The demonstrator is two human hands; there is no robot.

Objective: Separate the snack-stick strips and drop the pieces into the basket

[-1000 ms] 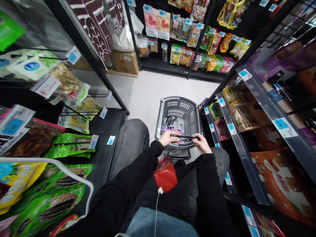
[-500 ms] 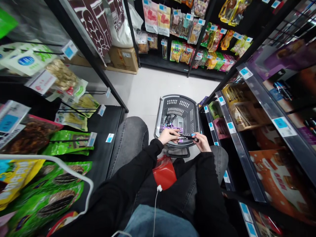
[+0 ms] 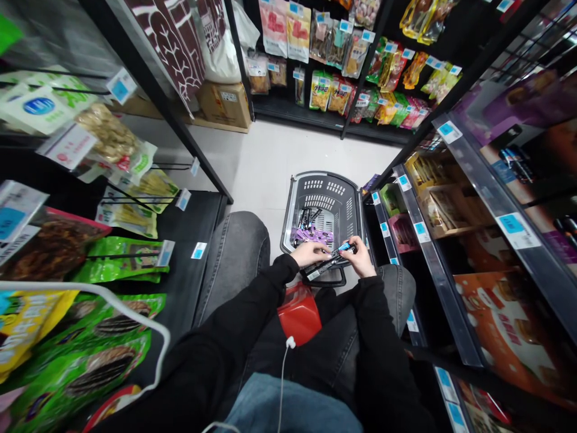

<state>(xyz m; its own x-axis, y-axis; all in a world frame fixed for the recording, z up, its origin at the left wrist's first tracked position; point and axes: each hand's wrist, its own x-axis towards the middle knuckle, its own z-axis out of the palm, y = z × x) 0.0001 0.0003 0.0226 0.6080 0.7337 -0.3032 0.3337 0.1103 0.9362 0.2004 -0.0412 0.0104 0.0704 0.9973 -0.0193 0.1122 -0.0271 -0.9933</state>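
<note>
I crouch in a shop aisle over a grey plastic shopping basket (image 3: 311, 188) on the floor. Both hands hold a bundle of long dark snack bars (image 3: 328, 264) above its near rim. My left hand (image 3: 308, 253) is closed on the bundle's lower left end, and my right hand (image 3: 359, 257) grips its upper right end, where a blue tip shows. The bundle is tilted, right end higher. Purple packets (image 3: 312, 234) and more dark bars (image 3: 309, 216) lie in the basket.
A red box (image 3: 299, 314) with a white cable sits in my lap. Hanging snack bags (image 3: 118, 255) fill the shelves on my left. Price-tagged shelves (image 3: 417, 228) with boxes rise on my right. A cardboard box (image 3: 224, 103) stands at the aisle's far end.
The bundle lay level across the basket's near rim; now it is tilted, its left end lower. Both hands have drawn slightly back toward me with it.
</note>
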